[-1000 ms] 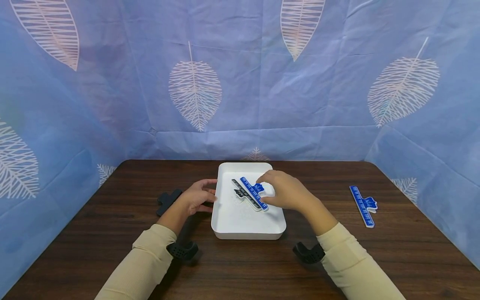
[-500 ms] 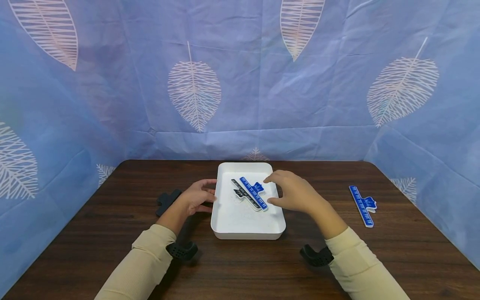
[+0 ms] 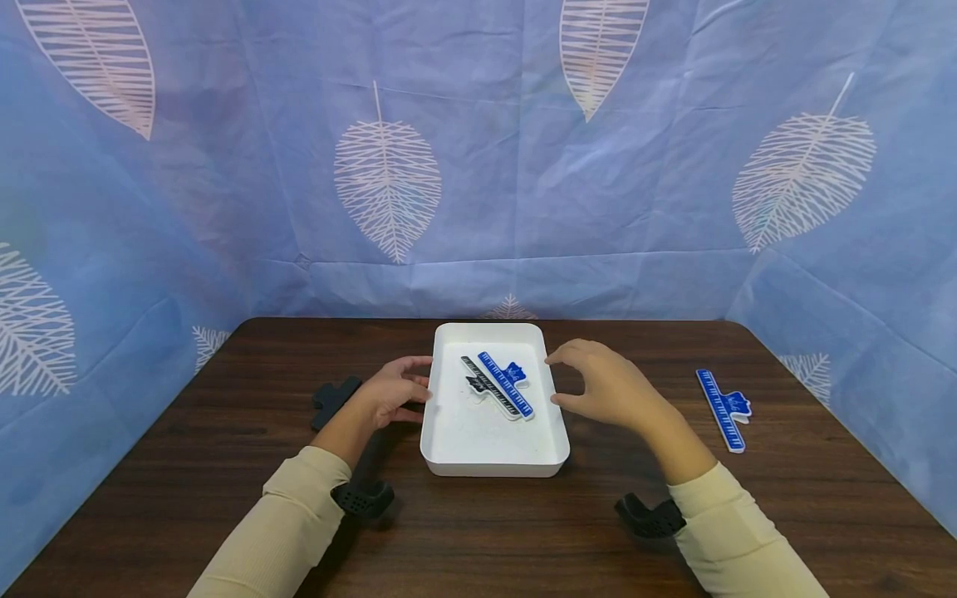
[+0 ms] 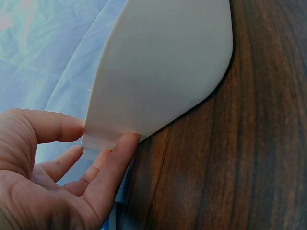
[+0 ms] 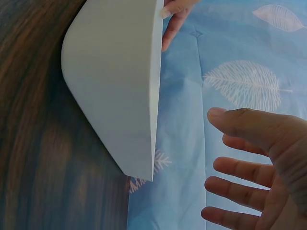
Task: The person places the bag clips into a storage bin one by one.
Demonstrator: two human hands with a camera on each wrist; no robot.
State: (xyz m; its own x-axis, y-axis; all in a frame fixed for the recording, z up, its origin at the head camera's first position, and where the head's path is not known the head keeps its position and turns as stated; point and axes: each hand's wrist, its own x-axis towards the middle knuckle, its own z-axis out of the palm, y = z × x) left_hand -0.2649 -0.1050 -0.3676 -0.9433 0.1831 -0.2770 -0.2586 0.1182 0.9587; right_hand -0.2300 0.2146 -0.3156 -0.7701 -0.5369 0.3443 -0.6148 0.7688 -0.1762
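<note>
A white tray point(image 3: 493, 448) stands on the table. Inside it a blue clip point(image 3: 506, 386) with a piano-key pattern lies slantwise beside a black-and-white clip point(image 3: 489, 389) of the same kind. My left hand point(image 3: 395, 394) rests its fingertips against the tray's left side; in the left wrist view its fingertips point(image 4: 128, 140) touch the outer wall and rim. My right hand point(image 3: 609, 386) is by the tray's right rim, holding nothing. In the right wrist view the right hand point(image 5: 261, 167) shows loosely bent, spread fingers apart from the tray.
Another blue clip point(image 3: 722, 411) with piano keys lies on the right of the dark wooden table point(image 3: 478, 531). A black clip point(image 3: 334, 401) lies on the left, partly behind the left wrist. A blue leaf-patterned cloth point(image 3: 478, 208) hangs behind the table.
My right hand has let go of the blue clip in the tray and drawn back to the right, past the rim. My left hand and the tray have stayed put.
</note>
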